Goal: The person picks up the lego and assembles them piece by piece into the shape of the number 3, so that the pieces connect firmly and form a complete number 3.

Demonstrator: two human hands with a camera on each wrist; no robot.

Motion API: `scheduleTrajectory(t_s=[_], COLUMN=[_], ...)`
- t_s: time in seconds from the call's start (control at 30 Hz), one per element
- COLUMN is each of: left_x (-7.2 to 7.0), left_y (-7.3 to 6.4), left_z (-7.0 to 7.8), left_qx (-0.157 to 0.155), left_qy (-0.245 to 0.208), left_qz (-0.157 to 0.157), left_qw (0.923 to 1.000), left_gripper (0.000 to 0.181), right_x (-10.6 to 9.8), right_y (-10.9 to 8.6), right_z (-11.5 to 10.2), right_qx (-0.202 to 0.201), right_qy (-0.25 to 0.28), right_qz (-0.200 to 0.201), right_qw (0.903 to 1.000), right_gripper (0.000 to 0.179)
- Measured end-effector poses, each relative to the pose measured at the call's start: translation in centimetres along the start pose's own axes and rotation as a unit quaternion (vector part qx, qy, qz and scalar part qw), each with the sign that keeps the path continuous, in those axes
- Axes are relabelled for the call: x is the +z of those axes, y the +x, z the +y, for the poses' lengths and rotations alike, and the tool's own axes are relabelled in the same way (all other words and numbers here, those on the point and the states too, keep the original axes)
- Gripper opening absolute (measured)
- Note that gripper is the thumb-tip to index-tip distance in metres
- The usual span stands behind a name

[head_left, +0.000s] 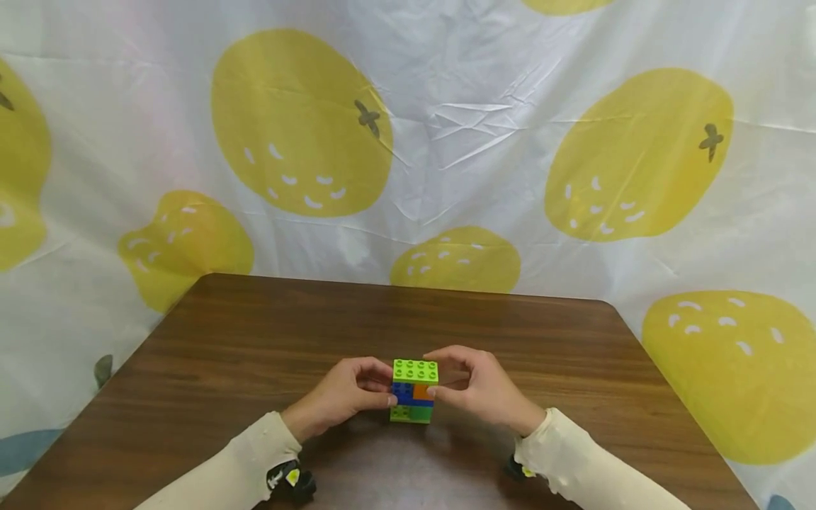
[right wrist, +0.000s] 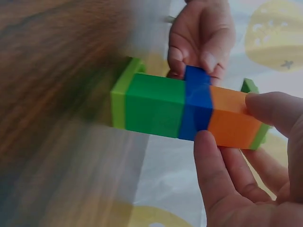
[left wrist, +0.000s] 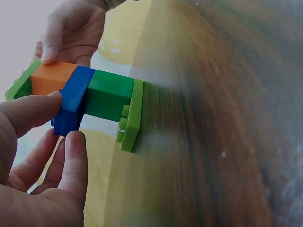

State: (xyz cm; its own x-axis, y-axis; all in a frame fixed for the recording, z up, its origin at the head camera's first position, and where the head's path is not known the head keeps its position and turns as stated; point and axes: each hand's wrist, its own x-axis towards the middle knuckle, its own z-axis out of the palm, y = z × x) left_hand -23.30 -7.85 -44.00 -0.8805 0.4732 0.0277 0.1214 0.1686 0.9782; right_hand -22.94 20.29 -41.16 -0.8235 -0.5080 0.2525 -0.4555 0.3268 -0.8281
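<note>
A tower of toy building bricks stands upright near the middle of the table. At its foot is a lime-green plate [left wrist: 134,118], with a green block [right wrist: 154,105] on one half. Across that block lies a blue brick [left wrist: 73,101], which carries an orange block [right wrist: 232,116]. Another lime studded plate [head_left: 416,370] tops the tower. My left hand [head_left: 341,397] pinches the blue brick's free end between thumb and fingers. From the other side my right hand [head_left: 487,391] grips the orange block, thumb near the top plate and one fingertip reaching the blue brick's edge.
The brown wooden table [head_left: 287,319] has rounded far corners. Behind it hangs a white curtain [head_left: 472,177] printed with yellow fruit. Cream sleeves [head_left: 242,460] cover both forearms, with a dark strapped device [head_left: 290,482] at the left wrist.
</note>
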Motion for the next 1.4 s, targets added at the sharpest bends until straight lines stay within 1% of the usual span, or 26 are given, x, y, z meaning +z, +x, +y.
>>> scheduleTrajectory(t_s=[0.07,0.37,0.53,0.73,0.83,1.0,1.23,1.4], left_x=[-0.1,0.0,0.1,0.1,0.2,0.3,0.4,0.4], left_y=[0.0,0.0,-0.2,-0.2,-0.1,-0.1,-0.2,-0.2], left_z=[0.0,-0.1,-0.3,-0.4,-0.4,-0.4,-0.4,-0.4], left_qx=[0.001,0.003,0.002,0.005,0.007,-0.001,-0.001,-0.002], left_qy=[-0.001,-0.006,-0.016,-0.015,-0.015,-0.017,-0.023,-0.028], left_qz=[0.002,-0.003,-0.003,-0.003,-0.002,0.003,0.007,0.012], left_qw=[1.0000,1.0000,0.9999,0.9999,0.9999,0.9999,0.9997,0.9995], left_gripper=[0.040,0.042,0.042,0.043,0.044,0.045,0.045,0.045], right_x=[0.1,0.2,0.5,0.8,0.8,0.9,1.0,1.0], right_y=[-0.1,-0.7,-0.8,-1.0,-1.1,-1.2,-1.1,-1.0], right_z=[0.1,0.9,1.5,2.1,2.2,2.3,2.3,2.3], right_qx=[0.007,0.002,0.008,0.014,0.013,0.008,0.001,0.010], right_qy=[0.002,-0.013,0.010,0.026,0.031,0.036,0.029,0.026], right_qz=[-0.001,0.009,0.004,0.000,0.001,0.001,0.005,0.010], right_qw=[1.0000,0.9999,0.9999,0.9996,0.9994,0.9993,0.9996,0.9996], right_gripper=[0.044,0.037,0.037,0.037,0.037,0.037,0.036,0.035])
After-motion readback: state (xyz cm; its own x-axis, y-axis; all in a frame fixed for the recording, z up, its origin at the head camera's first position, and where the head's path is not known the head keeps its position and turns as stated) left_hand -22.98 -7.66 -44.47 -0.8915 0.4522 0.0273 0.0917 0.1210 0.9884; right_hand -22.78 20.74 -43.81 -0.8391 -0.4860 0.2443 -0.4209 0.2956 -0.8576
